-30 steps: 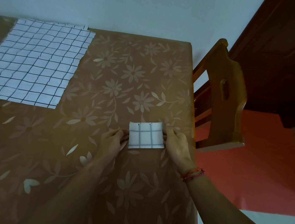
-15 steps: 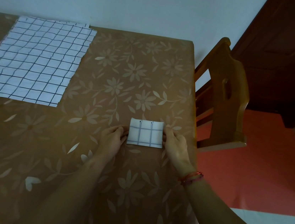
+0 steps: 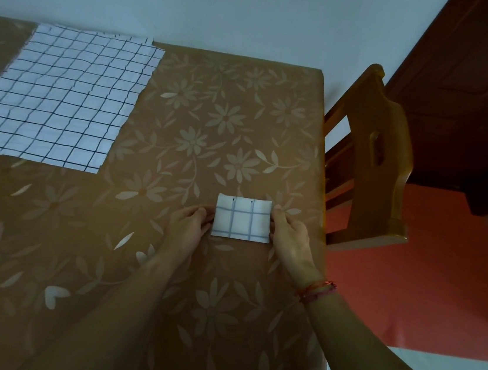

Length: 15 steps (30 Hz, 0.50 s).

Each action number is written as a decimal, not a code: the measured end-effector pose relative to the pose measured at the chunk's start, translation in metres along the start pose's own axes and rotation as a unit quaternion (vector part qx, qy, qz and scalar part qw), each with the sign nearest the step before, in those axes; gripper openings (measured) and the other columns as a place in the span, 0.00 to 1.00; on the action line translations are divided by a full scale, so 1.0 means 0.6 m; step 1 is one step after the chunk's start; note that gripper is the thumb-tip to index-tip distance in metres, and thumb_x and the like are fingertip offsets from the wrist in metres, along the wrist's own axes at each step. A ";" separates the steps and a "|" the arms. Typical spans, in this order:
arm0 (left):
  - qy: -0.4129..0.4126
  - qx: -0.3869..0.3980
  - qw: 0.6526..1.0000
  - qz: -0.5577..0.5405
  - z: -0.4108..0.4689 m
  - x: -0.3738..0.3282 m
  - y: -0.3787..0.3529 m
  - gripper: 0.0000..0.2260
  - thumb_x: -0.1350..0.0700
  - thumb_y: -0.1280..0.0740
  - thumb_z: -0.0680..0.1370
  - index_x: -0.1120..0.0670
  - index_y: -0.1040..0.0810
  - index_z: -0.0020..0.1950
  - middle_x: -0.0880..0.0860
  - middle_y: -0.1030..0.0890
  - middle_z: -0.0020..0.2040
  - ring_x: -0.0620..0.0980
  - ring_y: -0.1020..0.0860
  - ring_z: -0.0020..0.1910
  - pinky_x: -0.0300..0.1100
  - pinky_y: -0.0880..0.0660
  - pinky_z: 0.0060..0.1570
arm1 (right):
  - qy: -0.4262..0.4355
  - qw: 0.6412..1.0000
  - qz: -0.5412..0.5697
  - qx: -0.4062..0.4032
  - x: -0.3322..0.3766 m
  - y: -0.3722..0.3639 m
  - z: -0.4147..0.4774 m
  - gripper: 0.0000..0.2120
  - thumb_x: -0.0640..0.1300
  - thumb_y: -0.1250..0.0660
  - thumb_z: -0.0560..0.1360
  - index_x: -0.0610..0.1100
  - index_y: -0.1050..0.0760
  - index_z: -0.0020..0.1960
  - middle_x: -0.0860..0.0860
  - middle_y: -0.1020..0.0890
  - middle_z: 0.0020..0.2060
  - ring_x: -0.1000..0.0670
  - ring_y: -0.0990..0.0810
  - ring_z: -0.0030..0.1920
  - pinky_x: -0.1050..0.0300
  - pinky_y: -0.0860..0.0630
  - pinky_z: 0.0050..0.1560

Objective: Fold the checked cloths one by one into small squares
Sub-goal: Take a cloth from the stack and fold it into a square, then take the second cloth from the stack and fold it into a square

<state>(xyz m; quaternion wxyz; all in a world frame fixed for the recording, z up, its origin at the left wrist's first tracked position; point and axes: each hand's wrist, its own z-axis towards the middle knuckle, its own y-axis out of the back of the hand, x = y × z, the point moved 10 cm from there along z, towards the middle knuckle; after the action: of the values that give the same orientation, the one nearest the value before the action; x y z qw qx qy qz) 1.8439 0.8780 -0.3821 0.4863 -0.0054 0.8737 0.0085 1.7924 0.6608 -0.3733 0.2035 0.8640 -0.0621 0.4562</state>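
Note:
A small folded checked cloth [image 3: 242, 222], white with faint blue lines, lies flat near the table's right edge. My left hand [image 3: 189, 228] is at its left edge, with curled fingers pinching that edge. My right hand [image 3: 289, 234] is at its right edge, thumb and fingertips holding that side. A large unfolded checked cloth [image 3: 63, 98], white with dark grid lines, lies spread flat at the table's far left.
The table [image 3: 183, 122] wears a brown flowered cover and ends just right of my right hand. A wooden chair [image 3: 375, 158] stands against that right edge. Beyond it are a red floor and a dark wooden door.
The folded cloth sat slightly tilted a second ago and now lies square to the table. Both hands stayed at its side edges.

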 end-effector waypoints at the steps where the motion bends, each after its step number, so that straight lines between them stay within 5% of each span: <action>1: -0.001 -0.001 1.000 0.008 0.000 -0.001 0.001 0.14 0.62 0.45 0.83 0.56 0.20 0.48 0.54 0.18 0.52 0.46 0.21 0.54 0.37 0.26 0.53 | 0.000 1.000 0.001 0.002 -0.001 0.000 0.001 0.19 0.58 0.44 0.80 0.48 0.20 0.45 0.49 0.17 0.45 0.49 0.19 0.51 0.48 0.23 0.58; 4: -0.009 0.003 1.000 0.025 -0.003 -0.008 0.007 0.14 0.62 0.44 0.82 0.55 0.19 0.45 0.55 0.18 0.50 0.48 0.20 0.53 0.38 0.26 0.52 | 0.009 1.000 -0.006 0.006 0.004 0.002 -0.001 0.18 0.57 0.44 0.81 0.49 0.20 0.46 0.49 0.17 0.47 0.50 0.19 0.52 0.50 0.23 0.59; 7: -0.029 0.013 0.997 0.077 -0.012 -0.023 0.022 0.18 0.59 0.41 0.81 0.48 0.16 0.38 0.53 0.17 0.45 0.51 0.19 0.51 0.47 0.24 0.57 | 0.028 0.999 -0.028 0.009 0.012 0.007 -0.008 0.21 0.58 0.45 0.80 0.47 0.21 0.60 0.50 0.18 0.55 0.49 0.22 0.59 0.49 0.27 0.64; 9: -0.052 0.007 0.989 0.142 -0.025 -0.036 0.033 0.12 0.53 0.39 0.79 0.45 0.16 0.46 0.49 0.17 0.50 0.49 0.20 0.54 0.50 0.25 0.60 | 0.041 0.998 -0.041 0.016 0.021 0.009 -0.018 0.23 0.58 0.45 0.80 0.46 0.24 0.66 0.50 0.20 0.61 0.49 0.24 0.63 0.48 0.29 0.68; 12: -0.088 -0.006 0.973 0.212 -0.058 -0.068 0.043 0.13 0.53 0.39 0.81 0.51 0.22 0.63 0.47 0.20 0.58 0.42 0.22 0.53 0.36 0.26 0.51 | 0.065 0.997 -0.044 0.027 0.045 0.015 -0.046 0.22 0.57 0.44 0.81 0.49 0.29 0.71 0.54 0.24 0.66 0.52 0.28 0.67 0.51 0.33 0.71; 15: -0.137 -0.010 0.956 0.258 -0.095 -0.106 0.050 0.14 0.51 0.39 0.80 0.51 0.24 0.65 0.45 0.22 0.58 0.40 0.25 0.54 0.28 0.33 0.46 | 0.092 0.994 -0.053 0.033 0.072 0.021 -0.073 0.23 0.55 0.43 0.81 0.50 0.34 0.74 0.52 0.27 0.69 0.52 0.30 0.69 0.52 0.36 0.72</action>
<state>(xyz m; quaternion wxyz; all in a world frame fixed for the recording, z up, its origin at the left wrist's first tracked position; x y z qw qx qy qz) 1.8287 0.9070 -0.2978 0.5825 0.2165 0.7703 0.1435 1.7800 0.6706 -0.3124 0.2039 0.8267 0.0177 0.5242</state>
